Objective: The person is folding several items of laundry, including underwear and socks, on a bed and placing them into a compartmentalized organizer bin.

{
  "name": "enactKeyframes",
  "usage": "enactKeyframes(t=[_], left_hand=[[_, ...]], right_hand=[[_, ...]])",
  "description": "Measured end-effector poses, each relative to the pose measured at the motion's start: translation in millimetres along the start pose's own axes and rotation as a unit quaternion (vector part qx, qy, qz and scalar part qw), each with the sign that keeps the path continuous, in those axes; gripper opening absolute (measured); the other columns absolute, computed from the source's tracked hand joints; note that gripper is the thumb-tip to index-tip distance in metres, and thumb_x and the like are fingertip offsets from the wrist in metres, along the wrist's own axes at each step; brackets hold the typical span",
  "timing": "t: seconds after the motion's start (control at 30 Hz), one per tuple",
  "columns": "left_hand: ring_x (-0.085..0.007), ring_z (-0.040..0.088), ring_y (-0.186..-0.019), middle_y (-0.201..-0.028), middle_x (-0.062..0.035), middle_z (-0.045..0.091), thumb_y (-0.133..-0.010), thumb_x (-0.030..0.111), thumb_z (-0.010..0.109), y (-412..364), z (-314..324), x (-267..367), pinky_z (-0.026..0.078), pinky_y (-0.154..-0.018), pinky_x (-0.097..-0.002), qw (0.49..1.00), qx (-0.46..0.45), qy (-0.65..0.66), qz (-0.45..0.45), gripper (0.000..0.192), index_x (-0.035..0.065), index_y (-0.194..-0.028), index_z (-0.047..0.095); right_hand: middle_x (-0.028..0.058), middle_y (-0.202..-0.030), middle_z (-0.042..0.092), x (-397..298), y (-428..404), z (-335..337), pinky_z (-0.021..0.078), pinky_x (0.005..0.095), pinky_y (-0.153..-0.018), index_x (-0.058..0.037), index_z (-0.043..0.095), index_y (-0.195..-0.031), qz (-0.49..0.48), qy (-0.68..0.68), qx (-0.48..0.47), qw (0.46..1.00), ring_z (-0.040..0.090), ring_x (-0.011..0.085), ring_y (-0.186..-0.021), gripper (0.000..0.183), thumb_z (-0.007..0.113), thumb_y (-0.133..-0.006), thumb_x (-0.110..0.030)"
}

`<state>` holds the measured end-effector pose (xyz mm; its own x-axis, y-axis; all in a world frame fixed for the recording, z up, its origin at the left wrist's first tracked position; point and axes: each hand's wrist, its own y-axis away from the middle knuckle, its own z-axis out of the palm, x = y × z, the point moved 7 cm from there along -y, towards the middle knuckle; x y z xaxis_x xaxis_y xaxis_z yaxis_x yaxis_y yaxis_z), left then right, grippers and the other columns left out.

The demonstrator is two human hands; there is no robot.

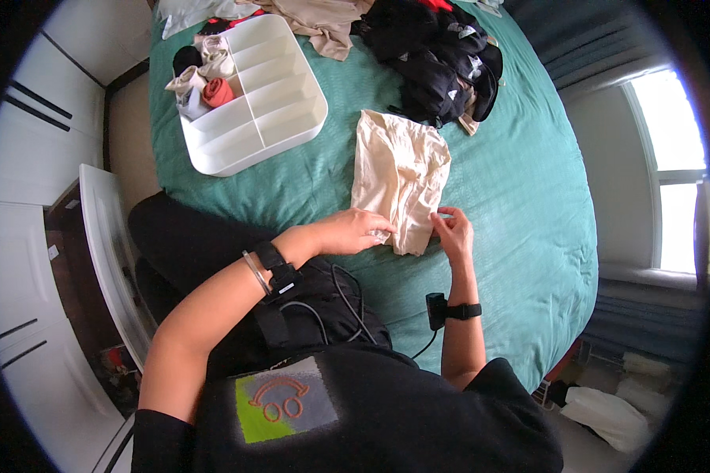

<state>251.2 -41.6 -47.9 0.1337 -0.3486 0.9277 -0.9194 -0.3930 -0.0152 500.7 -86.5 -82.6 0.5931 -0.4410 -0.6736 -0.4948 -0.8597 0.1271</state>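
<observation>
A cream cloth garment [401,171], wrinkled and with a fold down its middle, lies on the green bedspread [509,236] before me. My left hand [352,232] pinches the near left edge of the garment between thumb and fingers. At its near right edge, my right hand [453,230] has thumb and forefinger on the fabric. Up and to the left is a white divided organizer box [213,164]. Its left compartments hold a rolled red cloth [218,92], rolled cream cloths [215,56] and a black one [187,58].
A heap of black garments [426,71] lies beyond the cream one. Beige clothing [325,23] is at the bed's far side. Black cables [355,307] run across my lap. White cabinets [23,254] stand at the left, one with its drawer or door out; a window [668,136] is at the right.
</observation>
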Motion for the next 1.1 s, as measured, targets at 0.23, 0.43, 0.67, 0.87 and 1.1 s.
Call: enactKeyframes(t=[0.23, 0.43, 0.67, 0.87, 1.1], left_hand=[[-0.028, 0.059, -0.111, -0.119, -0.0152, 0.062, -0.089, 0.012, 0.057, -4, 16, -18, 0.046, -0.096, -0.0364, 0.999, -0.026, 0.016, -0.013, 0.038, 0.0013, -0.126, 0.054], [-0.0201, 0.062, -0.105, -0.116, -0.0084, 0.063, -0.097, 0.061, 0.032, 16, 3, -60, 0.049, -0.093, -0.0367, 0.782, 0.055, 0.579, -0.227, 0.064, 0.0083, -0.127, 0.053], [-0.0179, 0.064, -0.095, -0.111, -0.0061, 0.064, -0.095, 0.031, 0.059, 28, 5, -72, 0.054, -0.081, -0.0335, 0.801, 0.092, 0.522, -0.28, 0.04, 0.0041, -0.124, 0.053], [-0.0171, 0.065, -0.086, -0.103, -0.0078, 0.065, -0.091, 0.016, 0.063, 24, 7, -81, 0.054, -0.075, -0.032, 0.805, 0.11, 0.506, -0.288, 0.033, 0.0, -0.119, 0.054], [-0.0151, 0.063, -0.077, -0.094, -0.0062, 0.064, -0.089, 0.009, 0.062, 24, 3, -67, 0.053, -0.068, -0.029, 0.823, 0.107, 0.474, -0.294, 0.027, -0.0015, -0.113, 0.058]], right_hand=[[0.0114, -0.084, 0.068, -48, 6, 22, 0.0513, 0.0306, -0.061, -0.0001, 0.062, -0.11, 0.02, -0.164, -0.088, 0.982, 0.065, 0.0164, -0.07, 0.037, 0.069, -0.076, -0.011], [0.0131, -0.083, 0.067, -159, 36, 69, 0.0531, 0.0354, -0.066, -0.0063, 0.063, -0.114, -0.182, -0.02, -0.128, 0.975, 0.068, 0.0254, -0.071, 0.037, 0.071, -0.079, -0.015], [0.0116, -0.089, 0.071, -159, 0, 57, 0.053, 0.0312, -0.067, -0.0046, 0.071, -0.102, -0.203, -0.003, -0.159, 0.966, 0.066, 0.0185, -0.071, 0.023, 0.07, -0.08, -0.008], [0.0093, -0.105, 0.065, -198, -85, 51, 0.052, 0.0357, -0.077, -0.0133, 0.071, -0.102, -0.371, 0.091, -0.073, 0.921, 0.065, 0.0271, -0.092, 0.022, 0.068, -0.08, -0.008], [0.0061, -0.109, 0.057, -208, -124, 92, 0.0507, 0.0403, -0.078, -0.0126, 0.068, -0.091, -0.375, 0.286, -0.165, 0.866, 0.061, 0.0315, -0.095, 0.012, 0.066, -0.08, -0.009]])
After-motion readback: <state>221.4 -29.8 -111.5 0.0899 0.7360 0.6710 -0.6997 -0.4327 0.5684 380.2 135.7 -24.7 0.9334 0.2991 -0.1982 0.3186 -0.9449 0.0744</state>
